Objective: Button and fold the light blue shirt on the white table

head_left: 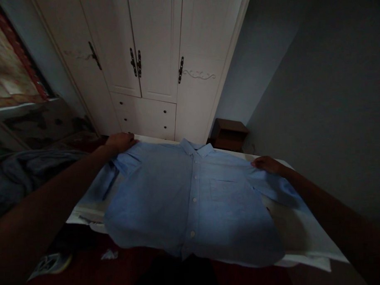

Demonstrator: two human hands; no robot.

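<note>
A light blue button-up shirt (167, 193) lies spread out, front side up, on a white-covered surface (292, 226). Its collar points away from me, and its lower hem hangs past the near edge. At the shoulder on the left, my left hand (120, 141) is closed on the fabric, the fingers partly hidden. My right hand (267, 164) pinches the other shoulder near the top of the sleeve. Both sleeves fall outward and down, partly behind my forearms.
A white wardrobe (155, 44) with dark handles stands beyond the surface. A small brown cabinet (231, 130) sits by the grey wall. Dark bunched cloth (32, 173) lies at left. A shoe (51, 263) and a crumpled white piece (109, 254) are on the red floor.
</note>
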